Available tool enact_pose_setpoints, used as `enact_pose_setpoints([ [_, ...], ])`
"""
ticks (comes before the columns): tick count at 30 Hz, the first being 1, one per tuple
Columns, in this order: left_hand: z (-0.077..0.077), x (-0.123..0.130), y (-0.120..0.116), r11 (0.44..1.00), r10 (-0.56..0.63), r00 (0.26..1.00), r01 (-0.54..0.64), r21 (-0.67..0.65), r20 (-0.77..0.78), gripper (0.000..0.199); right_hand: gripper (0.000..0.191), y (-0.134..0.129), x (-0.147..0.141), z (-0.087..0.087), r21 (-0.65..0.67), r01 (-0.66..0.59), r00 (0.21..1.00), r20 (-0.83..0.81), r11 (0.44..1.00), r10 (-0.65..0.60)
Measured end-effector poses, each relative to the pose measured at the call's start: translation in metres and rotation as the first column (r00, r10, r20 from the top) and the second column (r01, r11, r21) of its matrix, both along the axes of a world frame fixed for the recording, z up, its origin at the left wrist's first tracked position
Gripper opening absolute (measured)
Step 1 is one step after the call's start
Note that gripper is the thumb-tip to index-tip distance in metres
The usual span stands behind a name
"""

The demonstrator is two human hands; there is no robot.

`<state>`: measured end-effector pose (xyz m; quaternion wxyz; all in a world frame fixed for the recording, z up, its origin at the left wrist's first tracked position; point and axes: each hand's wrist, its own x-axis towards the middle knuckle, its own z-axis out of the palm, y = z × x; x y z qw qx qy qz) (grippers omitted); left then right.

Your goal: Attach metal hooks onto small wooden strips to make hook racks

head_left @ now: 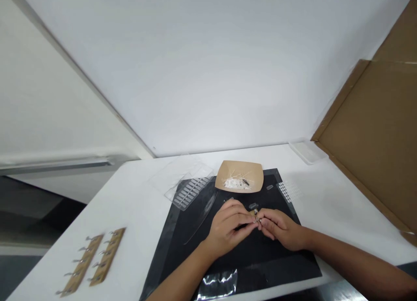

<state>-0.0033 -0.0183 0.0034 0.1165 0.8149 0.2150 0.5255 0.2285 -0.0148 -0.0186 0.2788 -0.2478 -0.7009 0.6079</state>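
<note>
Over the black mat (276,266), my left hand (230,225) and my right hand (282,228) meet at the fingertips. Both pinch a small shiny metal piece (257,220), mostly covered by the fingers, so its exact kind is hidden. Just beyond the fingertips shows a bit of something tan with metal on it (254,212). A small clear plastic piece (253,206) lies on the mat behind the hands. Farther back, a brown paper tray (239,165) holds white bits and thin sticks.
Two wooden strips with metal clips (83,266) (109,257) lie at left. A clear tray of nail-shaped pieces (192,192) rests on the mat's back-left corner. White oval stickers (289,191) and a translucent box (308,151) are at right, near a cardboard panel (374,140).
</note>
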Motion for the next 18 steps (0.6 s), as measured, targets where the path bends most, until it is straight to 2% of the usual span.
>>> enact_pose_setpoints([
  [12,0.0026,-0.0006,0.0007,0.998,-0.047,0.999,0.047,-0.031,-0.01,0.017,0.04,0.0005,-0.0023,-0.0001,0.225,0.061,0.997,0.023,0.972,-0.068],
  [18,0.0018,-0.0002,0.0007,1.0,-0.008,1.0,0.008,-0.002,-0.022,0.019,0.032,0.0016,-0.0012,0.0048,0.408,0.11,0.992,0.004,0.907,-0.122],
])
